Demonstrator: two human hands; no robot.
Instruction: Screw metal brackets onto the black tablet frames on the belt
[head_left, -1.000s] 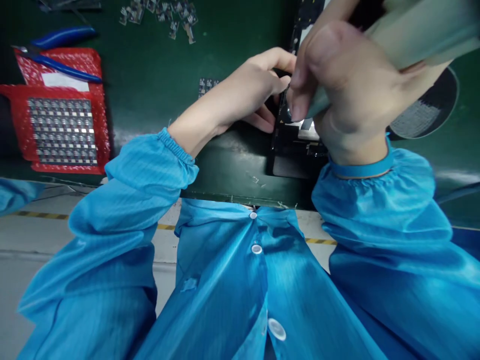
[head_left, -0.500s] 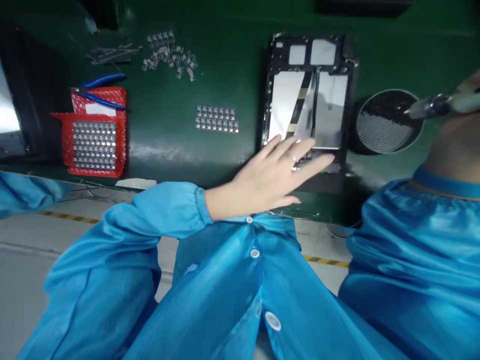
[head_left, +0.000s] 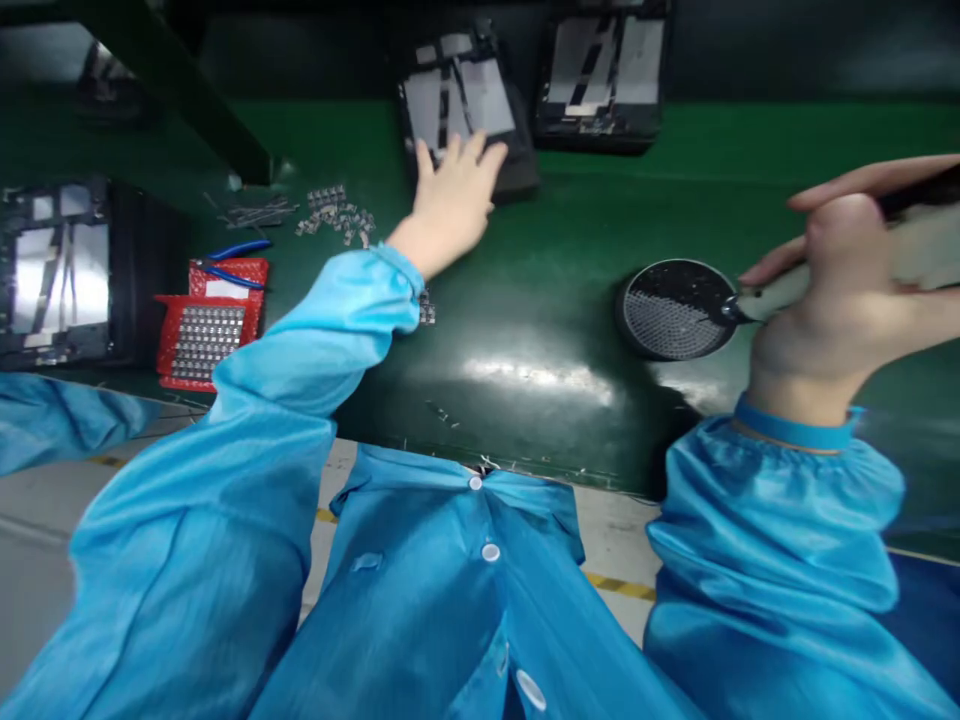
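My left hand (head_left: 454, 195) reaches to the back of the bench, fingers spread over the lower edge of an opened tablet-like device (head_left: 486, 95) with silvery panels and black ribbon cables. Whether the fingertips press on it or hover, I cannot tell. My right hand (head_left: 840, 290) is wrapped round a pale electric screwdriver (head_left: 787, 290). Its dark tip points left, at the rim of a round black dish (head_left: 675, 350) that holds many small screws in a perforated plate.
A second opened device (head_left: 600, 70) lies at the back, and another (head_left: 64, 270) at the left. Blue-handled cutters (head_left: 232, 265) rest on red bubble wrap (head_left: 171, 350) with rows of small metal parts. Loose small parts (head_left: 337, 215) lie near a green post (head_left: 187, 90).
The device that lay before me is now farther back and left, slightly turned, with my left hand still at its lower edge. My right hand and screwdriver are lower, by the dish.
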